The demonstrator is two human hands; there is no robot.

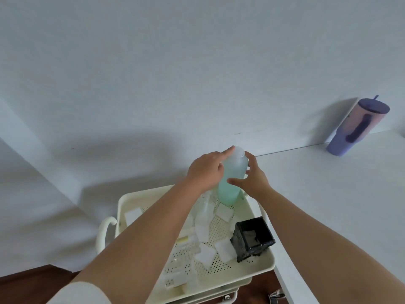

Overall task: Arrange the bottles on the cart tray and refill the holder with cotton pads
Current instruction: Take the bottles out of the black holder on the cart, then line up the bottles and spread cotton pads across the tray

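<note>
White wall backs the cart tray (260, 263); at its far rim, left hand (205, 172) and right hand (252, 177) clasp the upright green bottle (231, 183).

A plain white wall (175, 62) fills the frame from nine to three o'clock; a white tabletop (339, 205) at three o'clock carries a purple lidded tumbler (357, 128), and dark wood floor (32, 279) shows at seven o'clock.

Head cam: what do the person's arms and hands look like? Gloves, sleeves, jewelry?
Both hands, left hand and right hand, are bare: no gloves, and no rings or watch that I can make out. Forearms are uncovered. A white sleeve shows on the left upper arm at the bottom edge; the right arm shows no sleeve in frame.
</note>
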